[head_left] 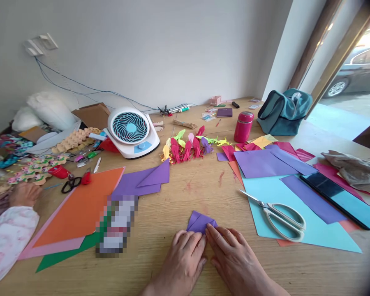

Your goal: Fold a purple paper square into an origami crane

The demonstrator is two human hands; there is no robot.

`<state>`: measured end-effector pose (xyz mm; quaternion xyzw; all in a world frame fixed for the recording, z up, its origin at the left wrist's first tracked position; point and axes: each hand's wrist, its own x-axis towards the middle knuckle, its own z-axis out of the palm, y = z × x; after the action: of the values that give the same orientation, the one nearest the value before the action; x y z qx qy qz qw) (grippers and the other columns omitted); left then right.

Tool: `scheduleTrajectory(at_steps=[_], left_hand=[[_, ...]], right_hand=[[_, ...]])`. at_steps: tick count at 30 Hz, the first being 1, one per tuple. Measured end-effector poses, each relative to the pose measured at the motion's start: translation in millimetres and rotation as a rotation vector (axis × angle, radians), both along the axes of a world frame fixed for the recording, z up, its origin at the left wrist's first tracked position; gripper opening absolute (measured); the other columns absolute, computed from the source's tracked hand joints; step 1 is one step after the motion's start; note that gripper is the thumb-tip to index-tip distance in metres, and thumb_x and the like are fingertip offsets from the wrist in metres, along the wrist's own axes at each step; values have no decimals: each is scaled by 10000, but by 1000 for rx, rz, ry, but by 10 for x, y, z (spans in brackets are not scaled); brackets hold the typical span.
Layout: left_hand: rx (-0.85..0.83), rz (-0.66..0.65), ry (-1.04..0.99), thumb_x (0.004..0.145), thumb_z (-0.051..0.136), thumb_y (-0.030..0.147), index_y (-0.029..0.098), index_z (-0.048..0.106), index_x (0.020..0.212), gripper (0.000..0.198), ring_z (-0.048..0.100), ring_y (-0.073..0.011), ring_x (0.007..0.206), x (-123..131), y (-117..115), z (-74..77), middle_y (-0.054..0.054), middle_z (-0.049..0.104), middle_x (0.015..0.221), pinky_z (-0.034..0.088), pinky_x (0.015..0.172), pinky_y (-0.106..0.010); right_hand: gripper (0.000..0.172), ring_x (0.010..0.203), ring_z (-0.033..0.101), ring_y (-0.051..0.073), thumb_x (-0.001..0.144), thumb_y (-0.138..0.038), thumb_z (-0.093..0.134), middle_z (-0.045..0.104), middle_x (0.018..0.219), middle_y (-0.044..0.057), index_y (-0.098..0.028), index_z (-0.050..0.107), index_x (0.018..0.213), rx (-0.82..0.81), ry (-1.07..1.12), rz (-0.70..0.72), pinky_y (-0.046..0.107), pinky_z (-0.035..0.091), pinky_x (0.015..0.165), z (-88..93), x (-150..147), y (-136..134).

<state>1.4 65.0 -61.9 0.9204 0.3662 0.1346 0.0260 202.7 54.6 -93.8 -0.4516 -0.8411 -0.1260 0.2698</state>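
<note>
A small folded purple paper (pixel 200 221) lies on the wooden table (pixel 179 193) near its front edge. My left hand (pixel 185 255) rests on the paper's near left edge, fingers together and pressing down. My right hand (pixel 234 257) lies beside it, fingertips pressing the paper's near right corner. Both hands cover the lower part of the fold.
White-handled scissors (pixel 279 216) lie on a light blue sheet (pixel 296 222) to the right. Orange paper (pixel 80 209) and purple sheets (pixel 144 181) lie left. Folded paper figures (pixel 188 148), a white fan (pixel 131 131), a red flask (pixel 243 126) and a teal bag (pixel 283 111) stand behind. Another person's hand (pixel 24 193) is at far left.
</note>
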Motion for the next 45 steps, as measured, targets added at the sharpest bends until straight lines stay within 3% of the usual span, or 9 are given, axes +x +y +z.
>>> scheduleTrajectory(at_steps=[3,8,16,24,36,41,45], left_hand=[[-47,29,8,977,549,227,184,502,1401,429,582,-222,1091,44,-31,10,-50,652,1236,441,1038,-406],[12,46,66,969,566,249,141,567,1317,364,595,-247,1030,113,-67,-73,-71,670,1164,474,1004,-436],[-30,84,-5,963,523,176,137,527,1378,417,620,-228,1089,70,-92,-54,-93,662,1239,513,1001,-402],[110,114,8,969,484,193,108,553,1368,413,627,-256,1199,-87,-167,-122,-126,649,1345,546,1009,-431],[123,153,-29,964,459,163,143,522,1416,457,625,-239,1225,-116,-212,-168,-121,645,1359,522,1024,-439],[115,191,34,949,475,147,157,523,1421,474,591,-246,1264,-135,-266,-173,-97,608,1424,490,1011,-459],[95,182,15,947,486,144,158,508,1437,491,558,-249,1308,-158,-281,-193,-93,583,1455,499,998,-453]], right_hand=[[346,1091,553,227,907,-398,654,706,1263,36,-185,707,1175,0,-6,6,383,393,929,3,-1,-16],[247,1125,554,256,895,-357,663,670,1319,51,-222,729,1092,-38,-39,26,404,395,942,-15,7,-41],[413,1128,559,248,900,-330,644,669,1339,70,-151,666,1271,-95,3,28,391,406,967,8,55,-61],[485,1176,539,241,893,-314,654,619,1412,88,-114,621,1333,-138,14,40,377,418,982,31,76,-73],[515,1238,520,253,957,-333,565,530,1501,124,-104,551,1417,-185,-36,19,387,424,1048,7,107,-112],[498,1255,517,252,971,-263,525,503,1518,137,-119,516,1448,-239,-52,19,400,429,1059,33,131,-154],[467,1172,561,250,965,-194,497,565,1432,148,-135,521,1427,-272,11,32,411,486,991,112,170,-86]])
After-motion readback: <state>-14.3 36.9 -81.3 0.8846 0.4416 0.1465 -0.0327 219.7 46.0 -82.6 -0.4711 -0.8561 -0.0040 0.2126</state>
